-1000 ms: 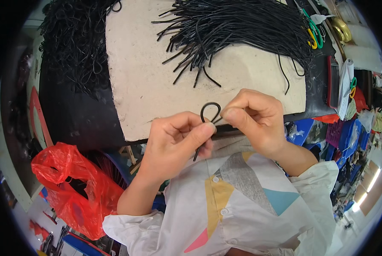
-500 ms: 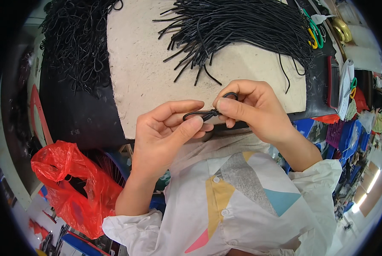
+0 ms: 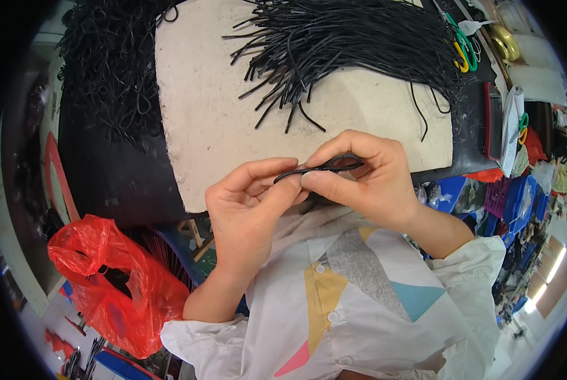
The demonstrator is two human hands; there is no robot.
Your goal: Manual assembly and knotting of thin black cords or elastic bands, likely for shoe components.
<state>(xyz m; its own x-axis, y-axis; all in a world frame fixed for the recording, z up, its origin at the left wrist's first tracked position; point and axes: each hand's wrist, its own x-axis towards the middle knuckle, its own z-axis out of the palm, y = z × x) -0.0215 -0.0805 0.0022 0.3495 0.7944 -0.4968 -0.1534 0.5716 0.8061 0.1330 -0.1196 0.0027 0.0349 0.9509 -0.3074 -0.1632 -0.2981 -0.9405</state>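
A looped black cord point(image 3: 343, 163) is pinched between my two hands, just off the near edge of a pale board point(image 3: 214, 120). My left hand point(image 3: 252, 193) grips its left end between thumb and fingers. With thumb and forefinger, my right hand point(image 3: 365, 180) squeezes the middle, and a loop shows inside its curled fingers. The fingertips hide the part where the cord may be knotted. Beyond my hands lies a thick bundle of straight black cords point(image 3: 353, 44), with loose ends pointing left and toward me.
A heap of looped black cords point(image 3: 109, 69) covers the far left of the dark table point(image 3: 112, 183). Green-and-yellow scissors point(image 3: 466, 50) and a dark red case point(image 3: 493, 120) lie at the right. A red plastic bag point(image 3: 115, 285) hangs near my left forearm.
My hands have come closer together, the right one sliding left over the cord's middle. The loop now extends into my right palm, and the knot seen before is covered.
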